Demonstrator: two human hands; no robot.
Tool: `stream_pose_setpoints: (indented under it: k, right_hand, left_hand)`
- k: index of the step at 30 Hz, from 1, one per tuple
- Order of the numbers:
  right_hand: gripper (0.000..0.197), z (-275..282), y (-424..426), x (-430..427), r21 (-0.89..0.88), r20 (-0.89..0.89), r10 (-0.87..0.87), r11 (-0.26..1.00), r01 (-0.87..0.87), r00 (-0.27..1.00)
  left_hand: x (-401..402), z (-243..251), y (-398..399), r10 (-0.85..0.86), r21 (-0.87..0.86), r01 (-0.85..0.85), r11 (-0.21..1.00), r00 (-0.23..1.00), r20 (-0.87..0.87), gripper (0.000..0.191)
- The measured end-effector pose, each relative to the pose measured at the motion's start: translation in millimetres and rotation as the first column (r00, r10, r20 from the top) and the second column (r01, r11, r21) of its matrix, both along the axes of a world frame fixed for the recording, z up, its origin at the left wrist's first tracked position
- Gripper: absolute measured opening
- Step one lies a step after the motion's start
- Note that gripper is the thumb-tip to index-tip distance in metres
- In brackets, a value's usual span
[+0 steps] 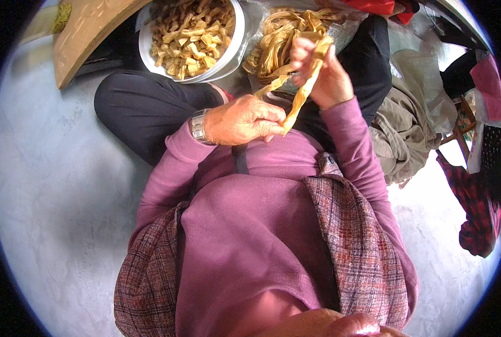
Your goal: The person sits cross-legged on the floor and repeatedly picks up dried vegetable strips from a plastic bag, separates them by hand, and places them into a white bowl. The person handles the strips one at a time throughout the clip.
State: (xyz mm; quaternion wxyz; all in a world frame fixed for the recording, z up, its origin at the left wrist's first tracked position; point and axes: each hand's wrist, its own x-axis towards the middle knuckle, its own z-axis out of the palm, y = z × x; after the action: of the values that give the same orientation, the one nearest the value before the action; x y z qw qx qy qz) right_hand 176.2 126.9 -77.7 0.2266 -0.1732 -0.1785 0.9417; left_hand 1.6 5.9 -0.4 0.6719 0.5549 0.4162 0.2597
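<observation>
My left hand, with a metal-banded watch at the wrist, pinches a yellow strip of dried plant-like material between thumb and fingertips. From there the strip runs up to my right hand, which holds it between thumb and raised fingers and is slightly blurred. A second length of strip slants behind the left hand; the hands hide where it joins. Just beyond the right hand lies a heap of long, loose strips on clear plastic. A white bucket beyond the left hand holds many short knotted pieces.
My crossed legs in dark trousers flank the hands. A curved wooden edge rises at upper left. To the right lie a khaki cloth, a wooden frame and a red-black checked cloth on the grey floor.
</observation>
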Motion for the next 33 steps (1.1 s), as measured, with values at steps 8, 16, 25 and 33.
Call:
stream_pose_setpoints:
  k: [8, 16, 25, 33]
  right_hand:
    - [0.038, -8, 90, 65, 0.169, 0.059, -0.557, 0.824, 0.541, 0.829]
    - [0.026, 28, 87, 61, 0.247, -0.068, -0.655, 0.72, 0.649, 0.752]
    - [0.036, 71, 16, -2, 0.204, -0.045, -0.549, 0.813, 0.546, 0.835]
    - [0.03, 43, -65, -26, 0.079, 0.186, -0.054, 0.996, 0.04, 0.981]
  left_hand:
    - [-6, -35, -10, 0.171, -0.147, -0.178, 0.973, 0.983, -0.065, 0.024]
    - [-3, -87, 1, 0.598, 0.38, -0.476, 0.793, 0.728, -0.335, 0.023]
    - [36, -49, 26, 0.634, -0.585, -0.372, 0.721, 0.696, 0.338, 0.055]
    - [-7, -49, 23, 0.848, -0.641, -0.601, 0.479, 0.506, 0.159, 0.022]
